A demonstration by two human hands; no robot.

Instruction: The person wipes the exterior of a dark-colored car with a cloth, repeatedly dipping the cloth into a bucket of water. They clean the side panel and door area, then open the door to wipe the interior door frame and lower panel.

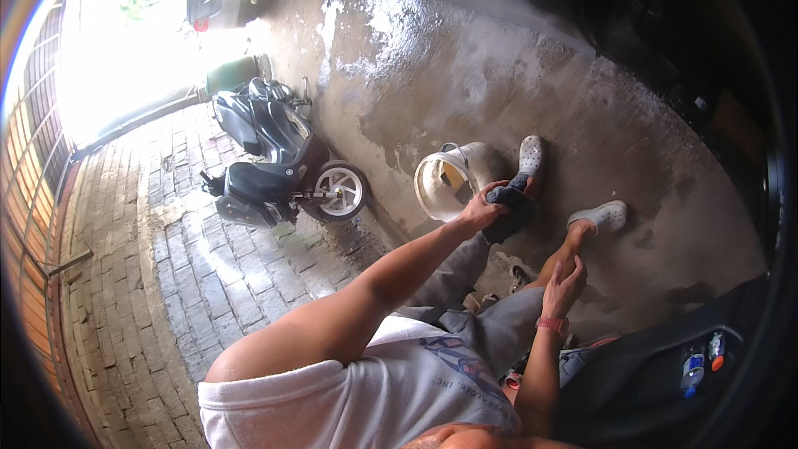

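My left hand (491,207) grips a bunched dark grey cloth (510,194) at one lower leg, just above a pale perforated clog (530,156). Whether this cloth is a separate piece or the gathered hem of the grey trousers (458,268), I cannot tell. An off-white plastic bucket (489,162) stands close beside that hand, with something yellow and dark inside. My right hand (564,287), a red watch (552,324) on its wrist, is beside the other, bare shin (555,265). Its fingers are apart and hold nothing. That foot wears the matching clog (600,217).
A dark scooter (274,162) is parked along the brick wall (206,299). Damp patches mark the concrete floor (436,81). At the lower right, a black door panel (629,380) holds two plastic bottles (693,368). Bright light enters through an opening (131,62) at upper left.
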